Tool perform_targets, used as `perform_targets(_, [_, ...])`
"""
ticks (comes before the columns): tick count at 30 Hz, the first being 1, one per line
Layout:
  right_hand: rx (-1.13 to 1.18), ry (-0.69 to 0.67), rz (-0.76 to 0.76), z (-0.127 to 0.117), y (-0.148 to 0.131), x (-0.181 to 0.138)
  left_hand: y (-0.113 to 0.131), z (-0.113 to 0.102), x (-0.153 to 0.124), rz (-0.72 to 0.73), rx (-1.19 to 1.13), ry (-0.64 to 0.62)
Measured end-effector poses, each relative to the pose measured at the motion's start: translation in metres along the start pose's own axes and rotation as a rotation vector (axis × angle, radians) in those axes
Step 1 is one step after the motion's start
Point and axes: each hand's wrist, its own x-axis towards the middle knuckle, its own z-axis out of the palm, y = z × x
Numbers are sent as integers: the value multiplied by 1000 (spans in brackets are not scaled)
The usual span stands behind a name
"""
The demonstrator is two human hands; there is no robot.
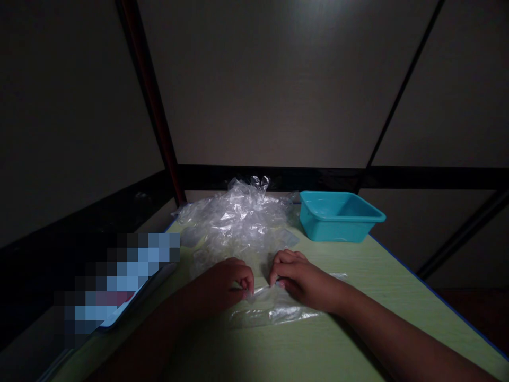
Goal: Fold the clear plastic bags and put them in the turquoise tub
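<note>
A clear plastic bag (274, 312) lies flat on the pale green table (369, 297) just in front of me. My left hand (228, 280) is curled, its fingertips pinching the bag's top edge on the left. My right hand (296, 277) is curled too and pinches the same edge a little to the right. The two hands sit close together, about a finger's width apart. Behind them is a heap of crumpled clear plastic bags (236, 217).
A turquoise plastic tub (338, 215) stands at the back right of the table. A flat device with a blurred screen (119, 297) lies at the table's left edge. Dark frame bars and grey panels close off the back. The table's right edge runs diagonally.
</note>
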Motion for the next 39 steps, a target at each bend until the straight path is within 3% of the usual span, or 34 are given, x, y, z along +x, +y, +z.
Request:
perform_targets(14, [181, 46, -40, -9, -1, 1, 0, -1, 1, -17, 0, 6])
perform_targets(29, [17, -3, 22, -12, 2, 0, 1, -1, 0, -28, 10, 1])
perform_targets(39, [72, 35, 82, -15, 10, -3, -3, 0, 0, 3, 11, -8])
